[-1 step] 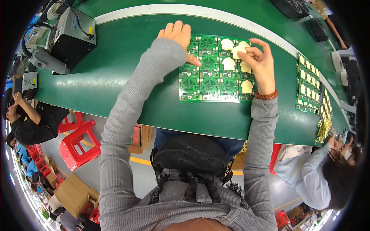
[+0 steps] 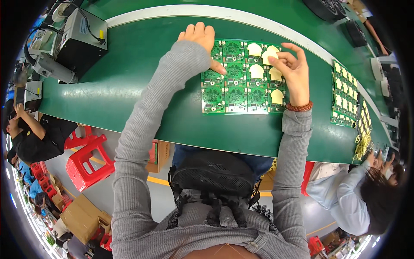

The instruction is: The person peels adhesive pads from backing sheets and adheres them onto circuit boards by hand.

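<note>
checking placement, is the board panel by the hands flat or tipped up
Flat: the circuit board panel lies on the green tabletop, near edge down.

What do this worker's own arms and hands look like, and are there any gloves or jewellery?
Both arms wear long grey sleeves in a finely ribbed knit. The left hand and the right hand are gloveless. A reddish-brown bracelet circles the right wrist; the left sleeve covers its wrist, so anything worn there is hidden.

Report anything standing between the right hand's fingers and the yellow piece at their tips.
Nothing visible does: the right hand has its fingers pinched on the yellow piece, over the green circuit boards.
</note>
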`<state>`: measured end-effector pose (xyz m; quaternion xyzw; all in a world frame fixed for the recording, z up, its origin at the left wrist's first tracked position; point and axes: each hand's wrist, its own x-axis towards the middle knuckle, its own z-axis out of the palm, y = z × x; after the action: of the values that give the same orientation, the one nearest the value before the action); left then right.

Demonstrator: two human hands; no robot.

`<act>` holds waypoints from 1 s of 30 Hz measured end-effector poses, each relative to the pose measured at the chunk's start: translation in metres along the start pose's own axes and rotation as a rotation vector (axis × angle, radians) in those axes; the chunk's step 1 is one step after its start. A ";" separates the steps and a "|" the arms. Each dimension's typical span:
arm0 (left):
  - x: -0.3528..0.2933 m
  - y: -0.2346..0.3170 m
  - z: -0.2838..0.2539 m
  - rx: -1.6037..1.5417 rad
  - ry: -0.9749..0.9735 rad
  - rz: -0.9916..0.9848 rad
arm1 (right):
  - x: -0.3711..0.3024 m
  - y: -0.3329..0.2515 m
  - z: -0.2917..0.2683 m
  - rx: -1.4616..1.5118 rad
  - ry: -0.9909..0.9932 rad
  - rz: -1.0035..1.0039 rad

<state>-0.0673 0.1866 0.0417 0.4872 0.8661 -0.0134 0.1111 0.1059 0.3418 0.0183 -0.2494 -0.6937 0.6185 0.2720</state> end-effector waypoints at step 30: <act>0.026 0.029 0.046 -1.760 0.134 0.088 | 0.015 -0.010 0.024 -0.002 0.043 -0.275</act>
<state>-0.0473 0.2174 -0.0055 0.2578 0.5475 0.6911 0.3952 0.0779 0.3337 0.0273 -0.1653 -0.7161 0.5691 0.3688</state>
